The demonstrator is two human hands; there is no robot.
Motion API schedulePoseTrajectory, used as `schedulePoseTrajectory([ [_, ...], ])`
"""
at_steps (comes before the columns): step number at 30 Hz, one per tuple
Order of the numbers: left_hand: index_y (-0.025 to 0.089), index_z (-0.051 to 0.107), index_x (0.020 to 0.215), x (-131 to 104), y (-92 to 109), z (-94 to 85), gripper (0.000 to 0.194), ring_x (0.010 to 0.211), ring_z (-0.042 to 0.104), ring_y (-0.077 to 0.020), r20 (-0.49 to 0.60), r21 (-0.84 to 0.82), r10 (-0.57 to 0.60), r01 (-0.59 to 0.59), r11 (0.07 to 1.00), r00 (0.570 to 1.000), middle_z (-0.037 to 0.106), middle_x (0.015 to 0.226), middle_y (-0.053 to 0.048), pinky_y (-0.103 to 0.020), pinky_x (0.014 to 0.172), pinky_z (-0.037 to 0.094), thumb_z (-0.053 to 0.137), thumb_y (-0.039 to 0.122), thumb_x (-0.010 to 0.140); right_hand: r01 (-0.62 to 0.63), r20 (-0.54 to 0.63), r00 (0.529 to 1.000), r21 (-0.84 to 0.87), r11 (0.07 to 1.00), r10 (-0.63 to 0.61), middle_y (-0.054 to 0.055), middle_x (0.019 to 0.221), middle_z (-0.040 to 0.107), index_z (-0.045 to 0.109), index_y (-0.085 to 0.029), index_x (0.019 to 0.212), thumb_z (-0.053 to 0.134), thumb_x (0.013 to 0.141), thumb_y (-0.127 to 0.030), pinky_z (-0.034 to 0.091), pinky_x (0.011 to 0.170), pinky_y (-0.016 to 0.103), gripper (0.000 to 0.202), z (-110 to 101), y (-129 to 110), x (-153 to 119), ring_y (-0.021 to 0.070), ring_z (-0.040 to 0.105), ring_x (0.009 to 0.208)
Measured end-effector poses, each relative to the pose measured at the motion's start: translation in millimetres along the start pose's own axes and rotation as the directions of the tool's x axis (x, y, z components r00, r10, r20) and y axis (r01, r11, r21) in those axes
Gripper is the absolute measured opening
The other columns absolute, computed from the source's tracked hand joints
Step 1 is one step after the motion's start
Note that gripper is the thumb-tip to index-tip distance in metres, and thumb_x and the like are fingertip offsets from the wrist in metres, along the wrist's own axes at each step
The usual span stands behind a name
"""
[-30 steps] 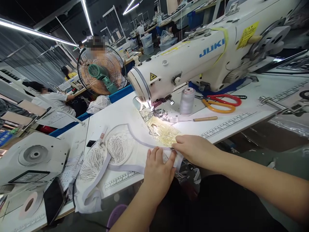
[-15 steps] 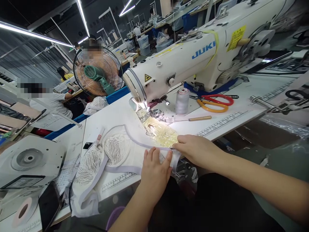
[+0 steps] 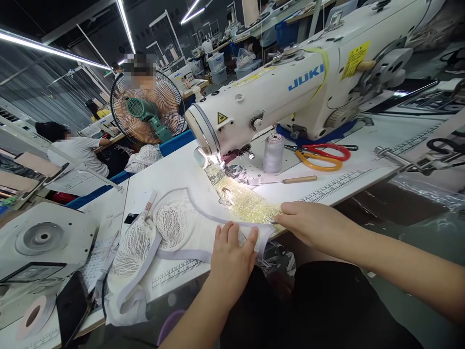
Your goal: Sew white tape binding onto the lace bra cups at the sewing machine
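Note:
A white bra (image 3: pixel 214 237) with lace-patterned cups and pale lilac edging lies spread over the table's front edge. My left hand (image 3: pixel 232 252) rests on its side band with fingers spread, pressing the fabric down. My right hand (image 3: pixel 307 222) is closed in a pinch by the band's right end. A thin dark tip shows at those fingertips, but what they hold is too small to name. Behind the band lies a shiny yellowish taped patch (image 3: pixel 243 201), reaching back to the needle area of the white sewing machine (image 3: pixel 261 97).
Right of the needle are a thread cone (image 3: pixel 273 154), orange-and-red-handled scissors (image 3: pixel 323 157) and a wooden-handled tool (image 3: pixel 300 179). At left are a phone (image 3: pixel 73 308), a tape roll (image 3: pixel 34 317) and another white machine (image 3: pixel 45 237). A fan (image 3: pixel 147 106) and co-workers are beyond.
My right hand has moved a little to the right, along the band's edge away from my left hand. The left hand and the bra stay almost in place.

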State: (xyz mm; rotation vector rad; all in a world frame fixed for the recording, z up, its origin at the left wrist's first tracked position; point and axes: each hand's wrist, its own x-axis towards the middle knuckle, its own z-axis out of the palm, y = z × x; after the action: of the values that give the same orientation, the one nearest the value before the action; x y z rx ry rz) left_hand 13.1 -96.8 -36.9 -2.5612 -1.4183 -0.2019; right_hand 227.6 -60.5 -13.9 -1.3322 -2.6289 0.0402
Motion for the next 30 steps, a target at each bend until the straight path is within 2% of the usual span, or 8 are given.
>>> schedulePoseTrajectory([
  [7,0.032,0.039,0.127,-1,0,1.1,0.053,0.114,0.039,-0.0298,-0.009,0.013,0.001,0.0,1.0,1.0,0.042,0.117,-0.011,-0.054,0.094,0.035,0.056,0.03,0.077,-0.013,-0.01,1.0,0.068,0.998,0.014,0.002,0.071,0.051,0.061,-0.019,0.079,0.043,0.079,-0.011,0.016,0.05,0.025,0.02,4,-12,14,0.0126,0.046,0.063],
  [15,0.031,0.04,0.126,-1,1,0.9,0.052,0.113,0.041,-0.029,-0.032,0.019,-0.008,0.009,1.0,0.999,0.042,0.117,-0.011,-0.053,0.093,0.036,0.055,0.029,0.077,0.005,-0.021,1.0,0.117,0.993,-0.003,0.002,0.07,0.051,0.058,-0.017,0.069,0.046,0.077,-0.014,0.015,0.048,0.025,0.015,10,-35,42,0.0127,0.044,0.061],
  [20,0.033,0.039,0.127,-1,0,2.0,0.052,0.113,0.041,-0.0289,-0.02,0.01,-0.018,0.018,1.0,1.0,0.042,0.117,-0.011,-0.053,0.094,0.036,0.055,0.031,0.078,0.053,0.03,0.998,0.105,0.993,-0.056,0.002,0.069,0.052,0.059,-0.017,0.07,0.048,0.073,-0.009,0.017,0.049,0.026,0.013,6,-28,37,0.0131,0.046,0.06],
  [24,0.033,0.038,0.128,-1,0,3.4,0.052,0.113,0.041,-0.0298,-0.021,0.017,0.002,-0.001,1.0,1.0,0.042,0.117,-0.012,-0.054,0.093,0.036,0.054,0.033,0.078,0.021,0.086,0.996,0.05,0.999,-0.025,0.003,0.068,0.052,0.06,-0.018,0.069,0.049,0.072,-0.006,0.016,0.049,0.026,0.017,-2,-18,27,0.0135,0.046,0.059],
  [30,0.033,0.041,0.125,-1,0,3.6,0.05,0.114,0.04,-0.0299,-0.035,0.02,-0.005,0.006,1.0,0.999,0.042,0.117,-0.012,-0.054,0.093,0.035,0.056,0.033,0.077,-0.029,-0.003,1.0,0.021,0.999,0.029,0.002,0.068,0.05,0.058,-0.017,0.072,0.044,0.08,-0.013,0.018,0.049,0.024,0.017,-5,-10,19,0.013,0.046,0.06],
])
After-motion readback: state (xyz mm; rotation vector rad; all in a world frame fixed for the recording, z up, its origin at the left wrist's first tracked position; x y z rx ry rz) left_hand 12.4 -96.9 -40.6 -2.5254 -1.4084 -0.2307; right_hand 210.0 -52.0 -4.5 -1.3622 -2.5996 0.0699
